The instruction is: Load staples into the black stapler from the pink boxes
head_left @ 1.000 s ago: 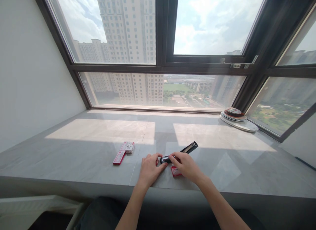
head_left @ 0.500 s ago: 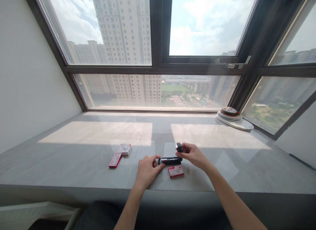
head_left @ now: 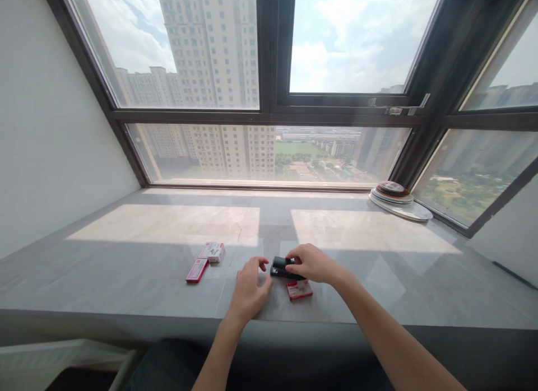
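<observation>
A black stapler [head_left: 282,265] lies on the grey stone sill, its top arm folded down over the base. My right hand [head_left: 313,263] grips the stapler's top from the right, and the fingers hide its right end. Just left of the stapler, my left hand [head_left: 252,284] has thumb and fingers apart with nothing between them. A red and white staple box [head_left: 299,290] lies flat directly in front of the stapler, close to my right hand.
To the left on the sill [head_left: 138,284] lie a red box [head_left: 197,271] and a small white box [head_left: 216,252] with red print. A stack of round plates or mats [head_left: 395,198] sits in the far right corner by the window frame [head_left: 260,116].
The stapler's raised top has swung down onto its base under my right hand, which moved left. My left hand has let go of the stapler's left end.
</observation>
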Demonstrator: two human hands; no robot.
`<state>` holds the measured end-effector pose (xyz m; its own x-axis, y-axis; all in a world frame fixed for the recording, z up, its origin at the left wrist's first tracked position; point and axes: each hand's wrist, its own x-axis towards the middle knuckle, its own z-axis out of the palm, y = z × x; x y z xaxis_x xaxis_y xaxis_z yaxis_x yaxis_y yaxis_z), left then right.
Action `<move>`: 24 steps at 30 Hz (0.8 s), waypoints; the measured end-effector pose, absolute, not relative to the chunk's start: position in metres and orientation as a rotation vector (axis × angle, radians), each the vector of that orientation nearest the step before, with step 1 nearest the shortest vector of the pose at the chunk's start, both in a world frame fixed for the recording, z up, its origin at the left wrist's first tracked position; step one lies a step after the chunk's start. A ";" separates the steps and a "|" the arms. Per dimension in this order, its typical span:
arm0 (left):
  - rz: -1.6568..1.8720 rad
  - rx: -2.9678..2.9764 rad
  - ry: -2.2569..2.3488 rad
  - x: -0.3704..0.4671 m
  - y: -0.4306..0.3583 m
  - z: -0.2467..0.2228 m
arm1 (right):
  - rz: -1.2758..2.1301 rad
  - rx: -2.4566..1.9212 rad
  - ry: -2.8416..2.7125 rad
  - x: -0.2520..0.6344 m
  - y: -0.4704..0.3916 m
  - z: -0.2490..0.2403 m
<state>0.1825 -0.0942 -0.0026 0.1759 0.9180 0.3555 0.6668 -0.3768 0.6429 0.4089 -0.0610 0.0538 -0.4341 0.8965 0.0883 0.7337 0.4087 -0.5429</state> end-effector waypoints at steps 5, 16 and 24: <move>0.955 2.321 0.964 0.210 -0.114 0.015 | 0.687 -1.486 -2.146 0.423 -0.046 0.037; 0.712 2.294 1.059 0.167 -0.107 0.020 | 1.243 -1.387 -1.491 0.448 -0.099 -0.006; 0.768 2.183 1.123 0.180 -0.105 0.002 | 1.283 -1.271 -1.434 0.406 -0.114 -0.020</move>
<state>0.1800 -0.1051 0.0021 0.4848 0.8435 0.2311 0.5213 -0.4909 0.6980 0.4058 -0.1138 -0.0198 -0.1628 0.9853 -0.0514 0.1600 -0.0250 -0.9868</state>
